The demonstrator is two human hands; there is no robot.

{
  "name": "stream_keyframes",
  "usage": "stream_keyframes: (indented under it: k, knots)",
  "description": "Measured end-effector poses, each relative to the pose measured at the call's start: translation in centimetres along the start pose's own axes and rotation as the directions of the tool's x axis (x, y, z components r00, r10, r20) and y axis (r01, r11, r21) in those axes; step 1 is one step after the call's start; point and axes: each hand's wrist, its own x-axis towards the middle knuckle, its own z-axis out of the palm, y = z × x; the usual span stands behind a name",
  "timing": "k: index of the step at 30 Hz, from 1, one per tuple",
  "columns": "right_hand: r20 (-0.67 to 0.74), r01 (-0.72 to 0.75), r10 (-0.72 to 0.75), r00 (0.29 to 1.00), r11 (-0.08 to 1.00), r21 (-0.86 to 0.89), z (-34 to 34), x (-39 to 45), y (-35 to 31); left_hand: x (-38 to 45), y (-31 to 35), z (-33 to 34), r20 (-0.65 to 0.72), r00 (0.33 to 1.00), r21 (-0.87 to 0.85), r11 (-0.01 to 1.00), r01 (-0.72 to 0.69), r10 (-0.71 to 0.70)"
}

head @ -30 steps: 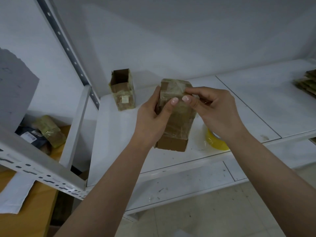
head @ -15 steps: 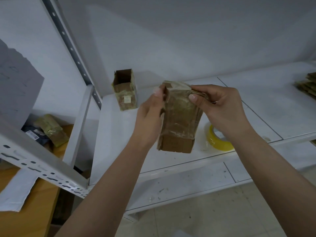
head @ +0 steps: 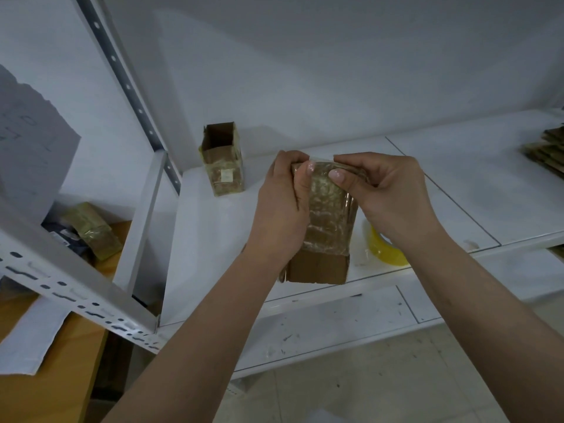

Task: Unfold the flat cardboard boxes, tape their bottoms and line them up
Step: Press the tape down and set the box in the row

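Fingers of both hands curl over the top end of a small cardboard box (head: pixel 328 221) held mid-frame, above the front edge of the white shelf (head: pixel 213 239). From left to right: at the far left of the frame a taped parcel (head: pixel 91 230) lies on a lower wooden surface; just right of the slotted upright, an open-topped box (head: pixel 224 161) stands upright on the shelf, apparently the first in the row. Then comes the left hand (head: pixel 282 209), gripping the held box's left edge with its thumb pressed on the near face; the right hand (head: pixel 387 193) pinches the upper right corner, thumb on the glossy tape. Below that wrist a yellow tape roll (head: pixel 386 251) lies on the shelf, and at the far right edge sits a stack of flat cardboard (head: pixel 546 151).

The held box's long axis runs roughly up and down the frame, tilted slightly, its taped end uppermost under the fingers and its bare brown end pointing down toward the viewer. I judge the step to be smoothing the tape over the bottom seam. To do it well, the thumbs should press outward from the seam and down over the corners, while the other fingers keep the flaps square. Wrinkles or a lifted edge would weaken the bottom.
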Motion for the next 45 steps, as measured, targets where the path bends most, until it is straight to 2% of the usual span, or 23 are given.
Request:
stream_keyframes:
  k: [4, 6, 8, 9, 13, 16, 19, 23, 25, 27, 29, 32, 39, 45]
  knots:
    - [0.011, 0.003, -0.002, 1.000, 1.000, -0.023, -0.2, -0.2, 0.1, 0.0, 0.0, -0.4, 0.088, 0.996, -0.042, 0.999, 0.024, -0.020]
    - [0.056, -0.019, 0.015, 0.998, 0.998, 0.062, -0.7, -0.2, 0.1, 0.2, 0.0, -1.0, 0.086, 0.995, -0.054, 0.997, 0.053, -0.048]
    - [0.070, -0.070, 0.058, 0.996, 0.981, 0.183, -1.3, 0.0, 0.3, 0.4, 0.1, -1.5, 0.057, 0.992, -0.140, 0.983, 0.121, -0.114]
    - [0.067, -0.064, 0.053, 0.996, 0.983, 0.173, -1.5, 0.1, 0.4, 0.5, 0.1, -1.7, 0.053, 0.988, -0.184, 0.972, 0.149, -0.142]
    - [0.132, 0.004, -0.013, 0.991, 0.998, 0.070, -0.8, -0.2, 0.3, 0.4, 0.7, -1.5, 0.061, 0.981, -0.217, 0.957, 0.192, -0.183]
    - [0.114, 0.066, -0.065, 0.991, 0.998, -0.005, -0.1, -0.3, -0.1, 0.3, 1.0, -1.0, 0.032, 0.983, -0.216, 0.959, 0.184, -0.181]
    - [0.090, 0.120, -0.107, 0.990, 0.981, -0.152, 0.2, -0.2, 0.0, 0.2, 1.1, -0.7, 0.006, 0.984, -0.213, 0.962, 0.174, -0.177]
    - [0.069, 0.253, -0.249, 0.966, 0.859, -0.445, 0.4, 0.0, 0.0, 0.0, 1.1, -0.3, -0.017, 0.990, -0.134, 0.982, 0.136, -0.139]
    - [0.098, 0.274, -0.260, 0.961, 0.824, -0.497, 0.3, 0.1, 0.2, 0.0, 1.0, -0.2, -0.014, 0.992, -0.096, 0.988, 0.124, -0.126]
    - [0.121, 0.259, -0.229, 0.966, 0.871, -0.418, -0.2, 0.2, 0.5, 0.1, 0.7, -0.3, -0.006, 0.993, -0.075, 0.990, 0.117, -0.118]
    - [0.131, 0.234, -0.207, 0.969, 0.944, -0.234, -0.5, 0.1, 0.6, 0.1, 0.6, -0.4, 0.000, 0.996, -0.060, 0.994, 0.093, -0.093]
    - [0.124, 0.303, -0.295, 0.948, 0.952, -0.051, -0.3, 0.1, 0.7, -0.1, 0.4, -0.3, 0.022, 0.999, -0.045, 0.998, 0.051, -0.050]
    - [-0.024, 0.377, -0.381, 0.924, 0.921, -0.092, 0.5, -0.5, 1.3, -0.5, 0.3, -0.5, 0.059, 0.998, -0.070, 0.998, 0.011, -0.007]
    - [0.052, 0.381, -0.381, 0.923, 0.925, 0.005, 0.4, -0.5, 0.9, -0.8, 0.7, -1.1, 0.020, 1.000, -0.167, 0.986, 0.020, -0.017]
